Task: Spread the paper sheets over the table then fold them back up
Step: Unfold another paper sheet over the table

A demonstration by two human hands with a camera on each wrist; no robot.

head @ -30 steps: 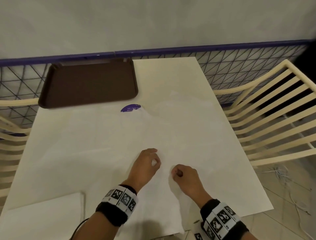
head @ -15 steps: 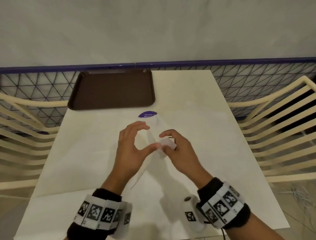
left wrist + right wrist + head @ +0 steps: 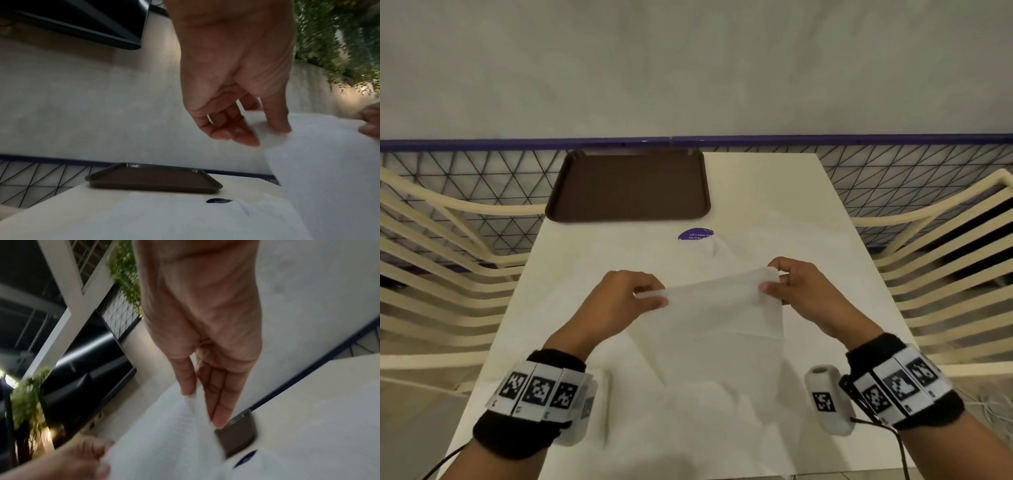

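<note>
Left hand (image 3: 619, 305) and right hand (image 3: 801, 291) each pinch one upper corner of a thin white paper sheet (image 3: 719, 329), holding it raised above the counter (image 3: 808, 212); each grip is closed on the sheet, thumb against fingertips. Sheet's top edge spans between the hands; its lower part drapes toward the near counter edge. More white paper lies flat beneath. Brown tray (image 3: 628, 185) sits at far left corner; purple sticker (image 3: 693, 235) just in front of it.
</note>
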